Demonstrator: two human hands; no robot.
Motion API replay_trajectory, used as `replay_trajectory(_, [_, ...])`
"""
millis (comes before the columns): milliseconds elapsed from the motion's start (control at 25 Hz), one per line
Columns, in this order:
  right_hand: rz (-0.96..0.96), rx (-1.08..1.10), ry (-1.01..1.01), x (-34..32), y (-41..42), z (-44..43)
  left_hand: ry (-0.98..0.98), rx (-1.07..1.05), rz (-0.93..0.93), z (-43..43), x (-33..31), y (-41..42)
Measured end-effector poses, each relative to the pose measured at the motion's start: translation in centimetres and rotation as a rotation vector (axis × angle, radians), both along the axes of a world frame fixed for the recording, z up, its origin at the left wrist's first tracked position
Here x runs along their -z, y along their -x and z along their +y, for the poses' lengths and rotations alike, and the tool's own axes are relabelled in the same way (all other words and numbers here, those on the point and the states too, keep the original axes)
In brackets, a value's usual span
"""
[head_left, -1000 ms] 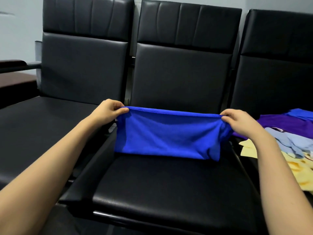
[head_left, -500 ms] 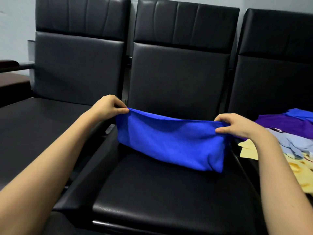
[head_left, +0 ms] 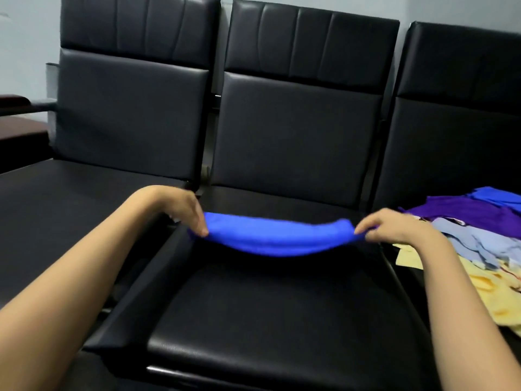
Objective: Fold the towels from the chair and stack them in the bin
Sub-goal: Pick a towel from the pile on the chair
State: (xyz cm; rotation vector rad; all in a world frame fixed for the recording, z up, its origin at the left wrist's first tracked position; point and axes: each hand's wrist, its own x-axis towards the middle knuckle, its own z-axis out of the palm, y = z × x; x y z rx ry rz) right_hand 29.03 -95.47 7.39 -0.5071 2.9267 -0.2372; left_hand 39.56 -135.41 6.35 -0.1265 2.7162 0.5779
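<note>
Fingers (head_left: 200,227) of a person's left hand (head_left: 180,208) curl down and pinch one end of a folded blue towel (head_left: 276,239), while the right hand (head_left: 394,225) pinches the other end between thumb and fingertips. The towel sags in a shallow curve between the two hands, above the seat of the middle chair (head_left: 282,311), one of three black padded chairs in a row. Whether its lowest part touches the seat cannot be told. On the right chair (head_left: 456,131), just beside the right hand, lies a loose pile of towels (head_left: 479,241) in purple, pale blue, yellow and blue.
</note>
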Motion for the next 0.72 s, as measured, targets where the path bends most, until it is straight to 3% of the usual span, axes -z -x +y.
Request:
replay_trajectory(40, [-0.254,-0.021,-0.09,0.4,-0.1,0.2,0.116,0.019,-0.233,0.9,-0.1,-0.4])
replay_trajectory(80, [-0.416,-0.029,-0.144,0.9,-0.3,0.1,0.194,0.029,-0.345,1.8,-0.1,-0.5])
replay_trajectory(120, [-0.475,-0.047,-0.19,1.2,-0.8,-0.3,0.248,0.036,-0.318,2.6,0.1,-0.3])
replay_trajectory(200, [-0.386,-0.094,-0.186,1.2,-1.8,-1.8,0.271,0.02,0.023,4.3,1.0,0.8])
replay_trajectory(280, [-0.3,-0.123,-0.041,0.8,-3.5,-4.2,0.147,0.06,0.378,7.2,2.5,1.8])
replay_trajectory(320, [-0.356,-0.126,0.037,0.7,-4.6,-5.5,0.079,0.147,0.446,8.9,3.6,2.1])
replay_trajectory(400, [-0.586,-0.174,0.077,1.0,-7.3,-8.0,0.096,0.315,0.328,12.1,6.1,2.2])
replay_trajectory(480, [-0.705,-0.195,0.043,2.1,-9.3,-9.7,0.292,0.258,0.124,14.3,7.8,2.1])
replay_trajectory(600, [-0.617,0.001,0.233,3.7,-9.0,-10.5,0.553,0.076,0.061,16.9,6.9,1.4])
replay_trajectory(720, [-0.52,0.278,0.595,4.9,-7.5,-10.5,0.48,0.024,0.14,17.3,4.1,1.9])
